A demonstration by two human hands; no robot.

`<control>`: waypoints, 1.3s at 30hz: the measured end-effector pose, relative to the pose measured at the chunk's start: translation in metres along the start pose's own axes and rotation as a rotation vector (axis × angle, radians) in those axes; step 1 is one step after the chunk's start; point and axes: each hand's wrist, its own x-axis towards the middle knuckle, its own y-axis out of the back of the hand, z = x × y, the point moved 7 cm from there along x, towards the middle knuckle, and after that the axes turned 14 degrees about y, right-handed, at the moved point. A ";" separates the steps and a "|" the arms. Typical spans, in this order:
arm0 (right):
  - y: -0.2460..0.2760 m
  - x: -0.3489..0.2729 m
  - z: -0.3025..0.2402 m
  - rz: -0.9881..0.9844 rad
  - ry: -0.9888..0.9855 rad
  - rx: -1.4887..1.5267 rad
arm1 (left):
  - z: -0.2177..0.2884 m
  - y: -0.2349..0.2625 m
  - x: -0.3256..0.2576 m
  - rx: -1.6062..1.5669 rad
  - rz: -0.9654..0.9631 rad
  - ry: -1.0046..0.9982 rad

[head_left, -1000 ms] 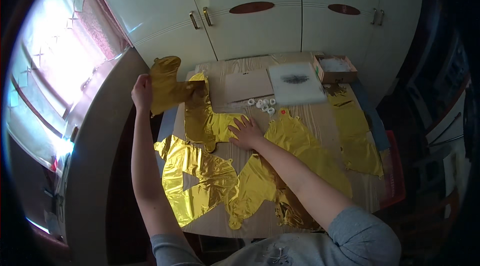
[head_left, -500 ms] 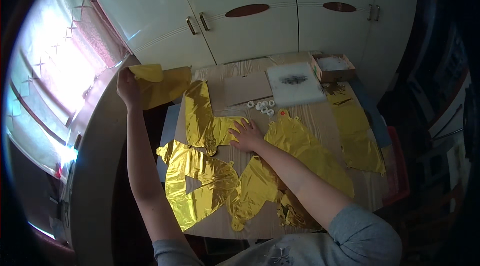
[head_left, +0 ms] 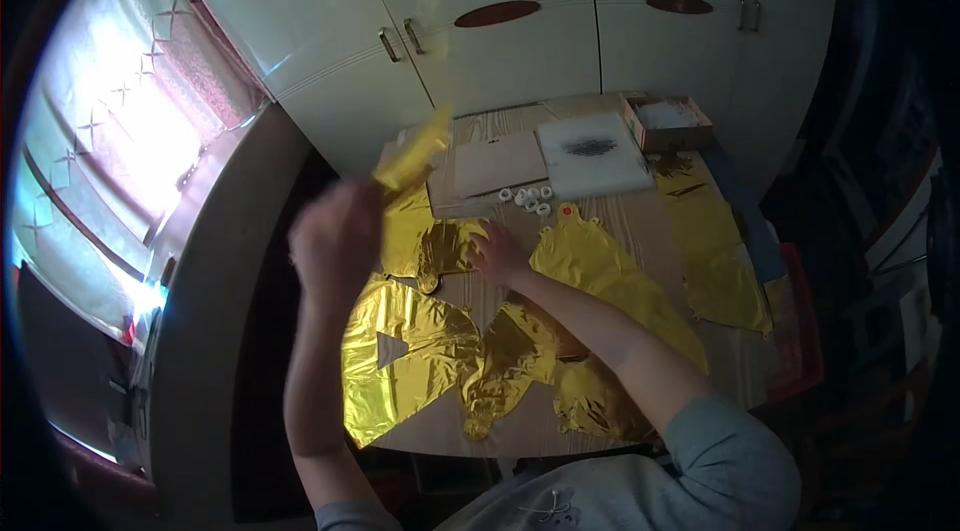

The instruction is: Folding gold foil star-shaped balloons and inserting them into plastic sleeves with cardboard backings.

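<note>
My left hand (head_left: 338, 236), smeared by motion, is closed on a thin gold foil sheet (head_left: 415, 156) that rises away from it to the right, seen nearly edge-on. Under that sheet lies an L-shaped, flat gold foil balloon (head_left: 408, 236). On the right end of this balloon rests my right hand (head_left: 502, 256), its fingers bent and apart. Closer to me is a crinkled foil balloon (head_left: 420, 396) with a triangular hole. Beside it lie a narrower foil piece (head_left: 512, 366) and a long, pointed foil balloon (head_left: 620, 296), partly covered by my right forearm.
Several small white rings (head_left: 528, 197) sit at mid-table, before a brown board (head_left: 500, 166) and a white sheet with a dark patch (head_left: 600, 161). An open cardboard box (head_left: 676, 139) stands far right, near another gold foil piece (head_left: 705, 241). White cupboards (head_left: 520, 56) back the table.
My left hand has swung right and toward me with the foil sheet, which has turned from broadside to edge-on. The fingers of my right hand have bent where they lay flatter before.
</note>
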 end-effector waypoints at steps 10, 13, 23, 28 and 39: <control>0.057 -0.114 -0.027 -0.065 -0.199 1.778 | 0.177 -0.003 -0.172 -0.263 -0.495 -0.155; 0.050 -0.189 0.001 -0.324 -0.414 1.407 | 0.209 -0.004 -0.198 -0.424 -0.591 -0.117; 0.068 -0.251 -0.015 -0.475 -0.283 1.506 | 0.193 -0.046 -0.223 -0.585 -0.703 0.285; 0.067 -0.272 -0.028 -0.335 -0.561 1.706 | 0.109 -0.064 -0.286 -0.775 -0.717 0.958; 0.143 -0.347 -0.041 -0.477 -0.262 0.730 | 0.110 -0.087 -0.293 -0.666 -0.954 0.798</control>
